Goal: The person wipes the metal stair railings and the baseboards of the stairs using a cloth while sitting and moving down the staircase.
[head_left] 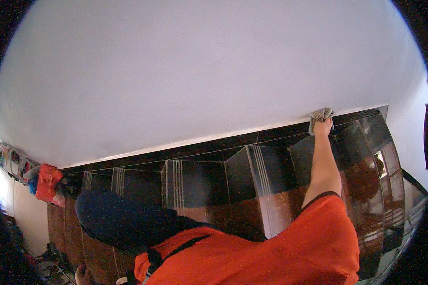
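Note:
My right hand [322,127] grips a bunched, striped grey-beige cloth [320,115]. It presses the cloth to the black tiled skirting [281,134], where the skirting meets the white wall [214,71]. Below the hand runs a staircase of glossy dark tiled steps [203,181], with pale grooved lines along the step edges. My right arm is stretched out to the upper right, and the cloth's underside is hidden. My left hand is out of view.
A red plastic bag [49,182] hangs or stands at the left end of the wall, beside assorted items. My dark-trousered bent knee [103,210] is over the steps at left. Brown tiled surfaces [92,245] lie below. A glossy panel [363,174] at right reflects a window.

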The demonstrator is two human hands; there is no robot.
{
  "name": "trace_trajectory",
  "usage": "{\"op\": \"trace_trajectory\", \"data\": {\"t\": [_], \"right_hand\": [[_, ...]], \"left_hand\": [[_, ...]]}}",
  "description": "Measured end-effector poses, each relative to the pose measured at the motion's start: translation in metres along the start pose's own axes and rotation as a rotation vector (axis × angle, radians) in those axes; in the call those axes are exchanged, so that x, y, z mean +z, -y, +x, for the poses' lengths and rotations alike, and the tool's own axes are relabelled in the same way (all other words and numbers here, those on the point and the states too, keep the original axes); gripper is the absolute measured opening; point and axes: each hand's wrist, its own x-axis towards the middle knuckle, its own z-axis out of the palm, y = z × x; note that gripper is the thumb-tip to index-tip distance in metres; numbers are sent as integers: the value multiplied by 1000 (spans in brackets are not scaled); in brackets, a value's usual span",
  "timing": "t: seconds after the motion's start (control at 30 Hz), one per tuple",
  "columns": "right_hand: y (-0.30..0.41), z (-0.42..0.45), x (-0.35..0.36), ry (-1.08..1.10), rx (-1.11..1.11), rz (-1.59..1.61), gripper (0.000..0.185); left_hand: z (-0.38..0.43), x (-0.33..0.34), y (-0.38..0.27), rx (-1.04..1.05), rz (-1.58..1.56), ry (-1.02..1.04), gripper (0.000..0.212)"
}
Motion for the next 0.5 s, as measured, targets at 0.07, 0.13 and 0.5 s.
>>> {"op": "trace_trajectory", "data": {"t": [0.07, 0.13, 0.5], "right_hand": [[-6, -17, 22, 27, -23, -106, 44], [-7, -11, 11, 167, -107, -237, 46], [54, -89, -8, 233, -120, 88, 56]], "left_hand": [[-10, -3, 36, 365, -213, 55, 31], [4, 7, 68, 375, -93, 151, 34], [-68, -29, -120, -334, -736, 77, 48]]}}
